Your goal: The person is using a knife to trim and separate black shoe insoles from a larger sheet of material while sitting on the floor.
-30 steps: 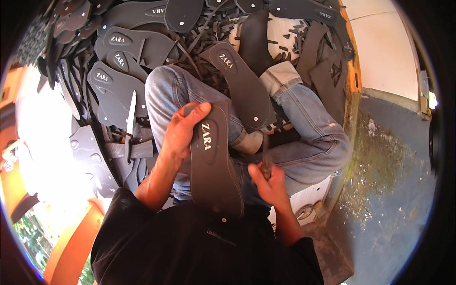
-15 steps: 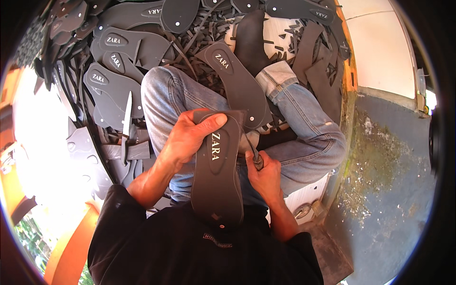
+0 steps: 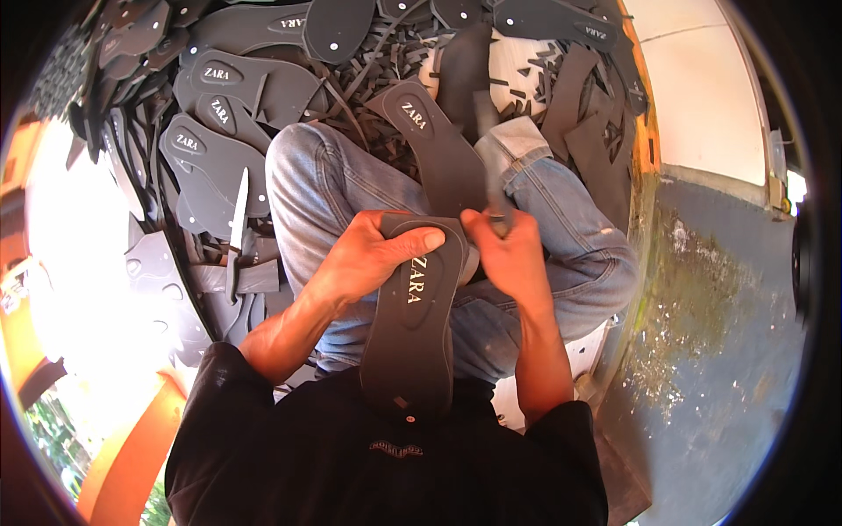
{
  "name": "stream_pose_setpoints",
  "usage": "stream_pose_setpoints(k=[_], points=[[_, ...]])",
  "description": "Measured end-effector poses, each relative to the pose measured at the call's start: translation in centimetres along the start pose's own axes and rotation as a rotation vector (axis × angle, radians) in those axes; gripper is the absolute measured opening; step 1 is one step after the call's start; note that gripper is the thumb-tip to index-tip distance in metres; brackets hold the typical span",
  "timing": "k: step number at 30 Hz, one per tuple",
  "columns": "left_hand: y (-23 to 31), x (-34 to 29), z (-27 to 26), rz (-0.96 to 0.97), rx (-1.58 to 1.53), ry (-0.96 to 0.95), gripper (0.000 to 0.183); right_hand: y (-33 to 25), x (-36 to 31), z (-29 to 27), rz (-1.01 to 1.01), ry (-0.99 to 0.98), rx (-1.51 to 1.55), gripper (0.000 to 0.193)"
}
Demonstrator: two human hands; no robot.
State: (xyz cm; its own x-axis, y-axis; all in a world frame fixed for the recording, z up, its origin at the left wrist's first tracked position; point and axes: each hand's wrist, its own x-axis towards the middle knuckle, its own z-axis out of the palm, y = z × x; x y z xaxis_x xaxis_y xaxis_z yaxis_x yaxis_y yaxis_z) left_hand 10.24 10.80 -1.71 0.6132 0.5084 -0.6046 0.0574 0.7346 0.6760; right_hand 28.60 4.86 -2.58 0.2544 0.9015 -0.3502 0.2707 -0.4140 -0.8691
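A dark grey sandal sole with pale lettering hangs from my left hand, its lower end against my black shirt. The left thumb presses on the top face while the fingers go behind it. Beside the sole's upper right edge, my right hand is closed round a knife; its blade is smeared by motion and points away from me. A second sole lies beyond, between my jeans-clad legs. On the left, another knife with a bare blade rests on stacked soles.
Several grey soles are piled at the far left, with black offcut scraps strewn around. Larger dark strips lie by my foot. At the right run a wooden edge and a stained grey floor.
My right hand has moved up and away with the knife, which has swung to point farther out. The held sole's square upper right corner now looks rounded.
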Motion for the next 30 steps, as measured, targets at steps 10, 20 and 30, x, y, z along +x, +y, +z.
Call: stream_pose_setpoints(k=[10,20,30], points=[[0.0,0.3,-0.1,-0.041,-0.048,0.012,0.032,-0.2,-2.7,-0.9,0.127,-0.139,0.447,0.008],[-0.9,0.6,-0.2,-0.019,0.021,0.051,0.036,-0.8,-2.9,-1.4,0.136,-0.228,0.273,0.006],[-0.3,-0.6,0.8,0.201,0.142,-0.04,0.026,-1.3,-2.7,-1.2,0.23,-0.189,0.19,0.007]])
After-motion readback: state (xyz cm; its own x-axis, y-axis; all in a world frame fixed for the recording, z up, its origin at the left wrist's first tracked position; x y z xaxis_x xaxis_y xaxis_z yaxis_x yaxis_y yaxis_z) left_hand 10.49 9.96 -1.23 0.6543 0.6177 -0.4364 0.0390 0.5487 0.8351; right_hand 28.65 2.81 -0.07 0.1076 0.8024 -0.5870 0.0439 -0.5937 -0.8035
